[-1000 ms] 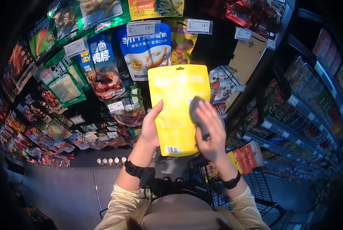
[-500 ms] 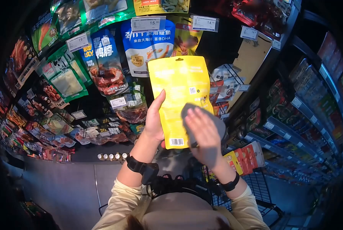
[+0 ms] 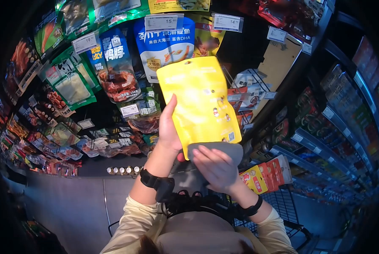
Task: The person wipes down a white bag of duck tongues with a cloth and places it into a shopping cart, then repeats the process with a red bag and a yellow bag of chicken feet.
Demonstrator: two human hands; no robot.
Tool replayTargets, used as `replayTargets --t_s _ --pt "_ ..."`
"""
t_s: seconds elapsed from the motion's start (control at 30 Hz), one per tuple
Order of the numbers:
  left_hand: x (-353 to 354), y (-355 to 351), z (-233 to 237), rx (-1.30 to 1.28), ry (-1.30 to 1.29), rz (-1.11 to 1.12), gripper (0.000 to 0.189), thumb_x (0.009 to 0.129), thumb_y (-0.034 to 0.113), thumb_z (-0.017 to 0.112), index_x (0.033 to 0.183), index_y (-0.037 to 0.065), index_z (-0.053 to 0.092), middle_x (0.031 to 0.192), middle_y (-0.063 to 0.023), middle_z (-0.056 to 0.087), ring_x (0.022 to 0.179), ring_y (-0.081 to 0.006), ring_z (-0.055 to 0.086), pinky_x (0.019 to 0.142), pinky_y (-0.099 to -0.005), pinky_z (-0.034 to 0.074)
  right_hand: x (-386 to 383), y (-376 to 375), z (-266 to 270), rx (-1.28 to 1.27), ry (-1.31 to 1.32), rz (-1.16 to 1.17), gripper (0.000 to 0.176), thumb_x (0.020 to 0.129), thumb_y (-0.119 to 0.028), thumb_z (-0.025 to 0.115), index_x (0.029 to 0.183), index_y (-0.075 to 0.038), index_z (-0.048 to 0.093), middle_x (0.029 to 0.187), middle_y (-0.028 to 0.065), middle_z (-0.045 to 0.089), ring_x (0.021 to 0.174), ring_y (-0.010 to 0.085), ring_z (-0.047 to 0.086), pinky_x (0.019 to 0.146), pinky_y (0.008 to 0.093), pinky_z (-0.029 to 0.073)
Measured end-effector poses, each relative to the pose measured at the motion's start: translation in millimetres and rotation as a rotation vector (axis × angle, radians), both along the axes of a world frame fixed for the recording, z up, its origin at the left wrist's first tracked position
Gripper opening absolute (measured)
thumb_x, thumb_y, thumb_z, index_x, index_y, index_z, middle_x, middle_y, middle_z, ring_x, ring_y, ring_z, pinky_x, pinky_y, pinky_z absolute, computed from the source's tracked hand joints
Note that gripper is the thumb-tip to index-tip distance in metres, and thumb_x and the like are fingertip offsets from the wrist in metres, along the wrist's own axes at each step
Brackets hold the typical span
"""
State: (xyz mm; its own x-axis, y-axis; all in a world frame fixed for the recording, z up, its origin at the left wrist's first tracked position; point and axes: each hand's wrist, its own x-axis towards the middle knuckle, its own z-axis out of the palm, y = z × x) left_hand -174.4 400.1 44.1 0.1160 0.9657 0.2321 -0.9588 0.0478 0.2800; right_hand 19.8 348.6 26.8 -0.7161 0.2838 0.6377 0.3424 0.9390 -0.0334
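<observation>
My left hand (image 3: 169, 131) grips a yellow snack pouch (image 3: 198, 99) by its left side, thumb on the front face and the other fingers mostly hidden behind. The pouch is tilted, with a hang hole at its top and small printed pictures on the side facing me. Across its lower end lies a grey cloth (image 3: 229, 150), folded flat. My right hand (image 3: 215, 169) presses its fingers onto that cloth, holding it against the pouch. Just behind the pouch hangs a blue and white snack bag (image 3: 166, 46).
Snack bags such as a blue duck-neck bag (image 3: 115, 67) and a green bag (image 3: 73, 84) hang ahead. Price tags (image 3: 164, 22) stick out on hooks. A shelf rack (image 3: 325, 139) stands right. A black cart (image 3: 282, 207) is below, near yellow and red packs (image 3: 257, 180).
The grey cloth under my right hand has slid down to the pouch's lower edge and turned flatter. The pouch has tilted, its lower end swinging right.
</observation>
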Motion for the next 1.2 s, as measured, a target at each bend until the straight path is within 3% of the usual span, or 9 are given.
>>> replayTargets --t_s 0.1,0.2,0.3,0.43,0.67,0.87,1.0,1.03,1.2 --pt "-13 1 -2 -0.076 -0.024 -0.056 0.05 0.099 0.037 0.045 0.135 0.003 0.045 0.132 -0.0155 0.055 0.118 -0.0315 0.056 0.1 -0.0476 0.044 15 14 -4 0.044 0.194 -0.115 0.047 0.074 -0.004 0.06 0.12 -0.001 0.057 0.127 0.0168 0.059 0.121 0.0319 0.055 0.102 0.0446 0.041" --pt "-12 4 -18 -0.154 -0.005 -0.095 0.047 0.097 0.029 0.049 0.135 0.002 0.044 0.132 -0.0179 0.055 0.116 -0.0334 0.057 0.1 -0.0477 0.045 12 25 -1 -0.028 0.455 -0.286 0.043 0.083 -0.003 0.052 0.125 0.004 0.052 0.126 0.022 0.058 0.12 0.0403 0.053 0.103 0.0501 0.038" --pt "-11 6 -24 -0.254 0.007 -0.119 0.046 0.096 0.023 0.051 0.135 0.0 0.044 0.132 -0.0191 0.054 0.116 -0.0348 0.056 0.101 -0.0482 0.044 -3 15 -5 0.044 0.441 -0.298 0.042 0.085 -0.008 0.054 0.126 0.002 0.053 0.127 0.021 0.057 0.121 0.0393 0.053 0.105 0.0493 0.036" --pt "-14 5 -26 -0.322 -0.078 -0.122 0.044 0.096 0.019 0.051 0.135 0.0 0.043 0.131 -0.0201 0.054 0.116 -0.0366 0.056 0.101 -0.0507 0.044 0 0 -23 0.1 0.148 -0.184 0.042 0.086 -0.008 0.053 0.128 -0.002 0.052 0.132 0.0178 0.054 0.127 0.0357 0.048 0.106 0.048 0.034" --pt "-7 7 -42 -0.31 -0.14 -0.147 0.044 0.097 0.019 0.049 0.135 -0.003 0.043 0.129 -0.0221 0.056 0.114 -0.0369 0.058 0.1 -0.0504 0.046 -9 13 -9 0.143 0.417 -0.413 0.045 0.082 -0.009 0.057 0.126 -0.001 0.053 0.126 0.0164 0.059 0.125 0.0324 0.051 0.105 0.0445 0.034" --pt "-7 11 -44 -0.326 -0.118 -0.081 0.043 0.097 0.017 0.048 0.135 -0.003 0.042 0.128 -0.0226 0.056 0.113 -0.0371 0.059 0.099 -0.0495 0.048 -22 -7 -5 0.046 0.145 -0.265 0.035 0.087 -0.011 0.051 0.121 -0.008 0.059 0.121 0.0037 0.062 0.121 0.0177 0.055 0.103 0.0349 0.031" --pt "-9 9 -42 -0.357 -0.125 -0.071 0.043 0.097 0.016 0.048 0.136 -0.001 0.042 0.13 -0.0214 0.055 0.114 -0.0371 0.058 0.099 -0.0508 0.047 -2 0 -9 0.068 -0.024 -0.31 0.033 0.085 -0.014 0.052 0.116 -0.01 0.062 0.121 0.0046 0.062 0.121 0.0173 0.054 0.106 0.0383 0.027" --pt "-10 9 -43 -0.327 -0.149 -0.103 0.043 0.097 0.016 0.049 0.136 0.0 0.042 0.131 -0.021 0.054 0.115 -0.0371 0.058 0.099 -0.0512 0.047 4 6 -10 0.093 0.008 -0.39 0.055 0.066 -0.016 0.068 0.119 -0.008 0.059 0.12 0.0069 0.062 0.123 0.0213 0.052 0.106 0.04 0.024" --pt "0 7 -41 -0.377 -0.078 -0.095 0.043 0.096 0.018 0.05 0.135 0.001 0.043 0.131 -0.0189 0.054 0.116 -0.036 0.056 0.1 -0.0507 0.045 3 14 -3 0.104 0.222 -0.475 0.046 0.074 -0.011 0.06 0.12 -0.004 0.059 0.122 0.0099 0.062 0.121 0.0248 0.055 0.104 0.0432 0.03"
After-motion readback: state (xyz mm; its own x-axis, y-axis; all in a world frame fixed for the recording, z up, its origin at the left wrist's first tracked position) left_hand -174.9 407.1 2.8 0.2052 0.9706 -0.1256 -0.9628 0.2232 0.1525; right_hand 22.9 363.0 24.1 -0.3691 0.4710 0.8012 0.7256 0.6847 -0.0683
